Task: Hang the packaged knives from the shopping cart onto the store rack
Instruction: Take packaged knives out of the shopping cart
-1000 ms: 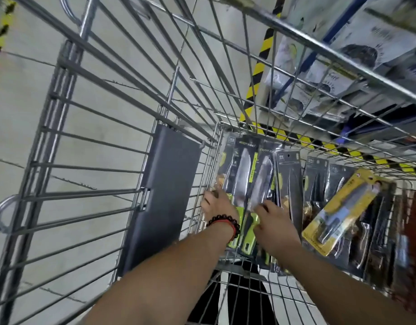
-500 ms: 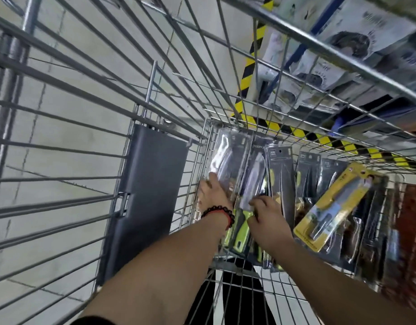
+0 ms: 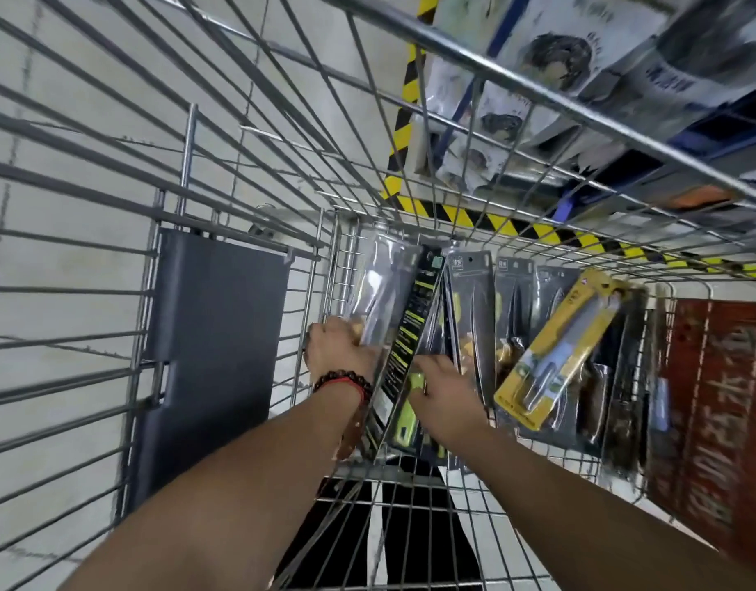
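Tilted up now, the leftmost knife pack (image 3: 404,330) has swung onto its edge since a moment back, its printed back turned outward. Left hand (image 3: 340,356) curls its grip round that pack near the wire wall of the shopping cart (image 3: 239,172). Right hand (image 3: 442,388) reaches in among the neighbouring packs; whether its grip has closed cannot be told. A yellow pack (image 3: 555,351) and others lie in the basket, so nearly everything is left to hang.

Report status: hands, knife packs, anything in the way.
Left hand grips clear blister knife pack. Right hand reaches among black carded knife packs. All inside wire shopping cart. Nothing blocking.
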`<state>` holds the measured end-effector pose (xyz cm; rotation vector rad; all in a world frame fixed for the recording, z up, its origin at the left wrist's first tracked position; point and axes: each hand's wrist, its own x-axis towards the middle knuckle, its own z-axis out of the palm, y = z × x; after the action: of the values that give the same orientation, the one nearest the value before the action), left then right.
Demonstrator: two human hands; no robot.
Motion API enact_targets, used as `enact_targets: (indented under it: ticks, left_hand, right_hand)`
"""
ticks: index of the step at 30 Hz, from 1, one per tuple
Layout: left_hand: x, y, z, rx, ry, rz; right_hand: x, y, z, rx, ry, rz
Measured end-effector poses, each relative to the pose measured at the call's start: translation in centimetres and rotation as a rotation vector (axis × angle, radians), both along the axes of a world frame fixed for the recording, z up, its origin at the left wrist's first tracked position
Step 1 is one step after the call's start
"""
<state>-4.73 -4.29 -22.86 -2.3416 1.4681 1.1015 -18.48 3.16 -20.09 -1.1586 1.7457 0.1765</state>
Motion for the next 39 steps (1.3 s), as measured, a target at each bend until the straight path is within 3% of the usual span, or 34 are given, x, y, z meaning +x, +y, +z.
enact_targets:
  ticks: [4, 9, 13, 16, 19, 24, 27, 28, 31, 33, 35, 39]
  left_hand:
    - [-0.6, 0.5, 1.2, -0.089, 0.129, 0.061]
    - [0.9, -0.4, 5.1, -0.221, 0.122, 0.03]
    - [1.8, -1.2, 8.5, -0.256, 0.22, -0.002]
    - [2.1, -1.1, 10.2, -0.207, 0.339, -0.087]
    - [2.2, -0.9, 10.3, -0.113, 0.441, -0.179]
    - [1.1, -0.3, 8.9, 0.131, 0.618, -0.116]
    - [0.4, 0.9, 7.7, 0.244, 0.581, 0.026]
    - [0.2, 1.4, 7.4, 0.273, 0.557, 0.085]
    - [0.1, 2.6, 6.3, 0.271, 0.523, 0.181]
    - [0.1, 2.9, 5.8, 0.274, 0.547, 0.206]
    - [0.2, 2.8, 5.5, 0.292, 0.559, 0.215]
    - [-0.1, 2.7, 4.7, 0.316, 0.582, 0.232]
  right_hand:
    - [1.1, -0.3, 0.0, 0.001, -0.07, 0.076]
    - [2.4, -0.5, 0.7, 0.034, -0.24, 0.23]
    - [2.4, -0.2, 1.1, 0.035, -0.22, 0.031]
    - [1.1, 0.4, 1.2, 0.049, -0.116, -0.264]
    - [-1.4, 1.7, 2.0, 0.106, -0.048, -0.376]
    - [-2.7, 3.9, 4.1, 0.089, 0.023, -0.074]
    - [-2.8, 4.9, 4.5, -0.006, 0.119, -0.098]
    - [-2.9, 5.3, 4.6, -0.028, 0.129, -0.166]
    - [-3.3, 6.3, 4.6, -0.076, 0.054, -0.636]
    - [-4.5, 6.8, 4.7, -0.061, 0.126, -0.731]
    - [-6.2, 7.6, 4.6, 0.051, 0.194, -0.669]
    - [-7.7, 9.8, 3.1, 0.324, 0.272, -0.346]
